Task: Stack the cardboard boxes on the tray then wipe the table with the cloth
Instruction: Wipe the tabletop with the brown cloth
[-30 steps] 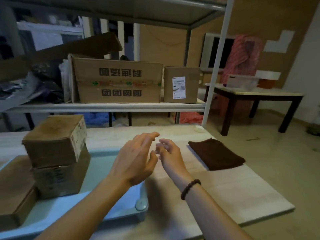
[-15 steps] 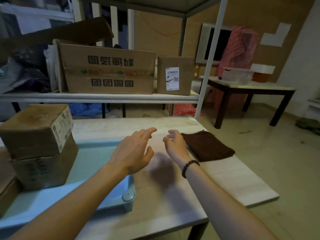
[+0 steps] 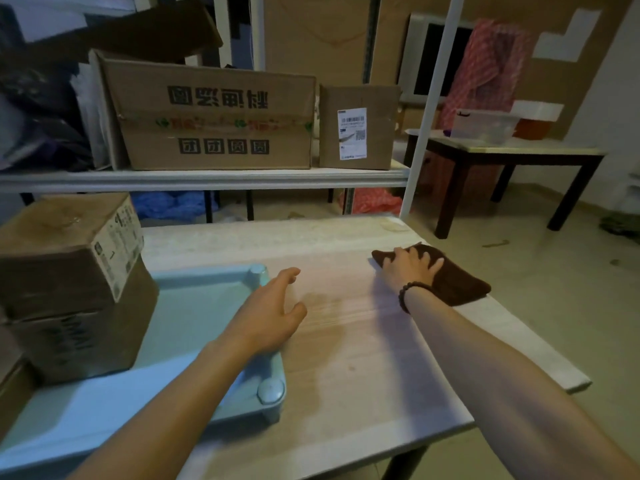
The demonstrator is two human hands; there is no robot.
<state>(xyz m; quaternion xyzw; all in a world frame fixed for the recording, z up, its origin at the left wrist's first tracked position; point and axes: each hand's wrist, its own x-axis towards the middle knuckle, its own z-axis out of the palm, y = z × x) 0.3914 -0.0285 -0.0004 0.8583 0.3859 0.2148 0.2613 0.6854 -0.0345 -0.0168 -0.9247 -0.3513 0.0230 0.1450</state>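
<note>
1. Stacking looks done to me. Two cardboard boxes point(image 3: 69, 285) sit one on top of the other at the far-left end of the tray point(image 3: 194, 327). The upper one is twisted a bit off the lower one, with its label facing right.

2. There's a third bit of cardboard at the left edge of the frame, just left of the stack, but it's cut off, so I can't say what it is or whether it sits on the tray.

3. What's in the tray: only those boxes, as far as I can see. The right half of the tray is bare blue plastic, with round knobs at the corners.

4. Wiping is the part left, and it looks like it's only starting. The brown cloth point(image 3: 457, 282) lies folded flat on the surface point(image 3: 346, 341), well to the right of the tray, near the surface's right edge.

5. The right hand point(image 3: 410, 268) is pressed flat on the near-left corner of the cloth with its fingers spread. It isn't a pinch or a lift, more like pinning the cloth down to push it.

6. The left hand point(image 3: 273, 306) hovers over the tray's right rim, fingers loose and open, holding nothing.

7. The surface between tray and cloth is bare wood, so the whole wipe looks still to do.
</note>
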